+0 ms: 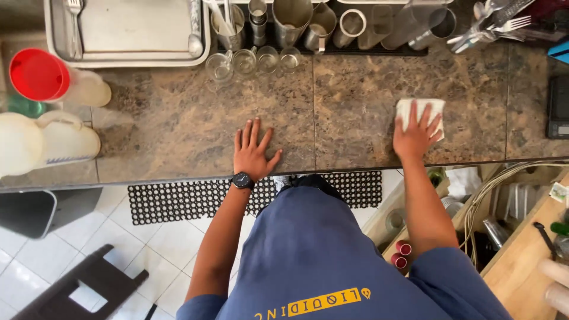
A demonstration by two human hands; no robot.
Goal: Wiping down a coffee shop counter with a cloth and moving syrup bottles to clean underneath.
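My left hand (pixel 253 151) lies flat on the brown stone counter (pixel 349 95), fingers spread, holding nothing; a black watch sits on its wrist. My right hand (pixel 416 135) presses flat on a white cloth (pixel 422 107) on the counter to the right, fingers apart over it. Both hands are close to the counter's front edge.
Several small glasses (pixel 255 60) and metal jugs and cups (pixel 296 24) line the back edge. A metal tray (pixel 130 32) stands at back left, forks (pixel 492 26) at back right. A red-lidded jug (pixel 53 80) and white jugs (pixel 44 142) lie at left. A black scale (pixel 558 106) sits at right.
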